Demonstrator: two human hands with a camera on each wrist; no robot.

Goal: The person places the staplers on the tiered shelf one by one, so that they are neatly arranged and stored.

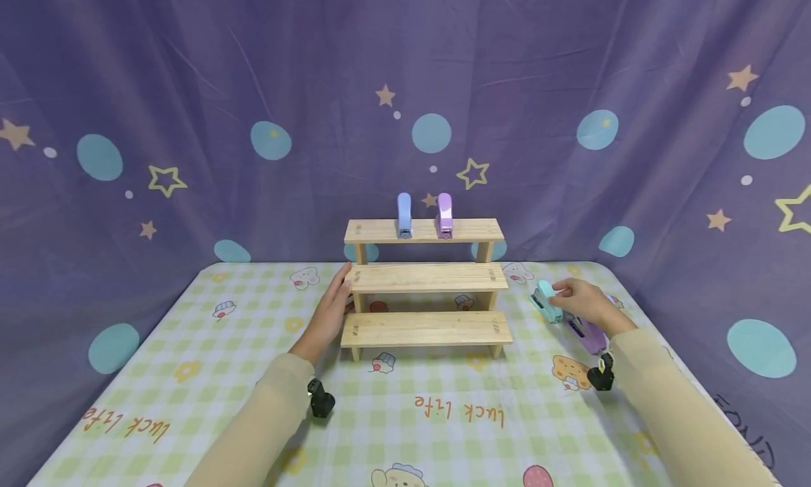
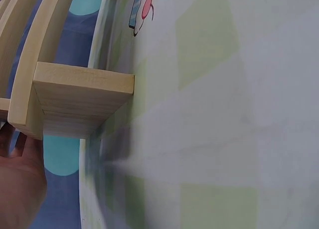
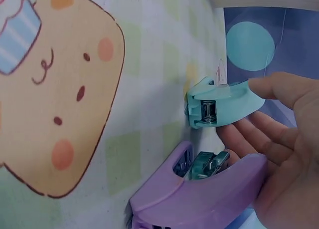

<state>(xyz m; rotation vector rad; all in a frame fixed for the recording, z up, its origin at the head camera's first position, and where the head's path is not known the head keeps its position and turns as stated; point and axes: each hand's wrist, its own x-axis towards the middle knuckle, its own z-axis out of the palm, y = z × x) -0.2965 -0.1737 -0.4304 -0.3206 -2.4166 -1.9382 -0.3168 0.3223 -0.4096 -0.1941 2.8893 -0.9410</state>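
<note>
On the right of the cloth, my right hand (image 1: 586,304) pinches a teal stapler (image 1: 546,302) between thumb and fingers. The right wrist view shows the thumb on the upper side of that teal stapler (image 3: 227,103), the fingers beneath it. A purple stapler (image 1: 586,333) lies right beside it, near the palm. My left hand (image 1: 326,318) rests against the left side of the three-step wooden shelf (image 1: 431,277), fingers at the middle step. In the left wrist view the left hand (image 2: 22,184) touches the shelf's end (image 2: 82,82), its fingertips partly hidden.
A blue stapler (image 1: 404,216) and a light purple stapler (image 1: 445,216) stand on the shelf's top step. A checked cloth (image 1: 241,374) with printed figures covers the table. Behind hangs a purple curtain (image 1: 342,65) with stars and ovals.
</note>
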